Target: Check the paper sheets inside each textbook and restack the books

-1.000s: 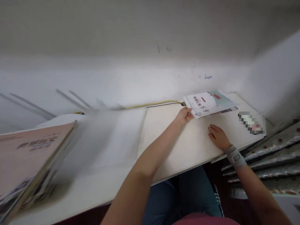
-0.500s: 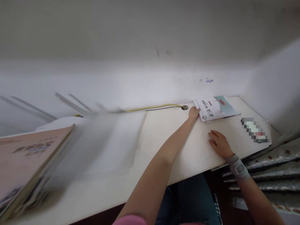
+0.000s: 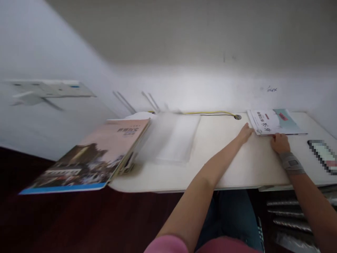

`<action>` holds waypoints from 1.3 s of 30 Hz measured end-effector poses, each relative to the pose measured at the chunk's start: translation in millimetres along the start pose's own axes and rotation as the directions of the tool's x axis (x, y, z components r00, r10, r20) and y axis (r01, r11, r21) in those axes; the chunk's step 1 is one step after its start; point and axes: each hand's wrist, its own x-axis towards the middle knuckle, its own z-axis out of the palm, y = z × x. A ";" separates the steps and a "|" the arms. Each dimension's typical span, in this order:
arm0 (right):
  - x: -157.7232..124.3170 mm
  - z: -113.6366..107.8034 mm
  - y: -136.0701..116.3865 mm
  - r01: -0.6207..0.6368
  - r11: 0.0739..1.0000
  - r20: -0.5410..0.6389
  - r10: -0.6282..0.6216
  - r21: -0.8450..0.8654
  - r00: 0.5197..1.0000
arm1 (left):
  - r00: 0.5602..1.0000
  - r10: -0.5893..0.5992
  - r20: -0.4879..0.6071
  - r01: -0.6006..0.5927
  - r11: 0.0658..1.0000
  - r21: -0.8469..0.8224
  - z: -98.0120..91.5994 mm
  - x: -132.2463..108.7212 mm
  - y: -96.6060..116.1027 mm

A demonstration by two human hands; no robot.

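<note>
A white and teal booklet point(image 3: 275, 121) lies flat at the back right of the white desk point(image 3: 231, 168), close to the wall. My left hand point(image 3: 244, 133) rests against the booklet's near left corner, fingers stretched out. My right hand point(image 3: 279, 143), with a grey band on the wrist, touches the booklet's front edge with its fingers curled under. Neither hand lifts the booklet off the desk.
A stack of large books point(image 3: 100, 154) overhangs the desk's left end. A clear plastic sleeve point(image 3: 173, 138) lies beside it. A yellow cable point(image 3: 210, 113) runs along the wall to a desk hole point(image 3: 237, 117). A phone point(image 3: 323, 154) lies at the far right.
The view has swung left, showing the desk's left end and floor. My right hand moved from the bare desk up to the booklet's front edge. My left hand stays at its corner.
</note>
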 end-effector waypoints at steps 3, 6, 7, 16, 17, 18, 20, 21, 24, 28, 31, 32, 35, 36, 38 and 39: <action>-19.8 -2.2 -6.5 0.093 0.995 0.014 -0.093 -0.019 0.996 | 0.993 0.001 -0.117 0.041 0.934 0.355 -36.9 -35.8 26.0; -49.1 -3.8 -29.2 0.351 0.936 0.019 -0.351 -0.029 0.936 | 0.980 0.061 -0.189 0.072 0.781 0.621 -97.4 -94.0 53.3; -59.5 -4.4 -39.8 0.441 0.897 0.018 -0.441 -0.023 0.898 | 0.966 0.077 -0.247 0.117 0.720 0.684 -119.8 -116.1 59.3; -105.4 -22.9 -135.2 0.697 0.694 0.005 -0.709 0.180 0.705 | 0.851 0.036 -0.524 0.521 0.076 0.850 -215.1 -234.0 45.1; -107.0 -25.5 -141.7 0.700 0.684 0.006 -0.716 0.204 0.698 | 0.855 0.039 -0.517 0.514 0.066 0.855 -215.0 -236.2 45.3; -108.8 -27.6 -147.0 0.702 0.676 0.007 -0.722 0.226 0.692 | 0.859 0.042 -0.510 0.507 0.061 0.860 -214.9 -237.9 47.0; -113.6 -30.7 -154.7 0.699 0.664 0.007 -0.726 0.266 0.687 | 0.859 0.044 -0.510 0.507 0.062 0.860 -215.2 -240.8 53.6; -116.7 -31.7 -158.2 0.692 0.662 0.004 -0.723 0.290 0.690 | 0.852 0.047 -0.521 0.518 0.065 0.853 -215.1 -242.1 57.6; -129.7 -33.6 -175.4 0.638 0.661 -0.027 -0.686 0.395 0.727 | 0.811 0.079 -0.579 0.575 0.072 0.815 -206.9 -242.7 67.3; -154.5 -35.7 -223.4 0.493 0.612 -0.097 -0.563 0.618 0.821 | 0.810 0.142 -0.569 0.554 0.131 0.822 -161.5 -232.1 72.6; -169.4 -35.4 -258.5 0.328 0.525 -0.157 -0.344 0.786 0.926 | 0.842 0.308 -0.443 0.324 0.367 0.872 -112.0 -229.8 81.3; -170.9 -35.3 -264.7 0.289 0.484 -0.179 -0.261 0.826 0.949 | 0.835 0.377 -0.402 0.209 0.458 0.864 -97.3 -233.6 86.6; -160.6 -39.7 -257.8 0.276 0.433 -0.288 -0.039 0.858 0.957 | 0.748 0.563 -0.351 -0.145 0.655 0.742 -72.0 -260.7 107.4; -153.2 -44.2 -247.3 0.301 0.463 -0.347 0.016 0.834 0.938 | 0.697 0.613 -0.373 -0.236 0.687 0.688 -72.0 -272.8 113.9; -137.2 -58.1 -217.6 0.358 0.580 -0.493 0.088 0.732 0.866 | 0.563 0.685 -0.463 -0.344 0.704 0.622 -85.7 -295.5 122.4; -130.3 -66.6 -200.4 0.391 0.648 -0.575 0.088 0.653 0.813 | 0.485 0.703 -0.520 -0.361 0.703 0.613 -98.2 -304.2 123.1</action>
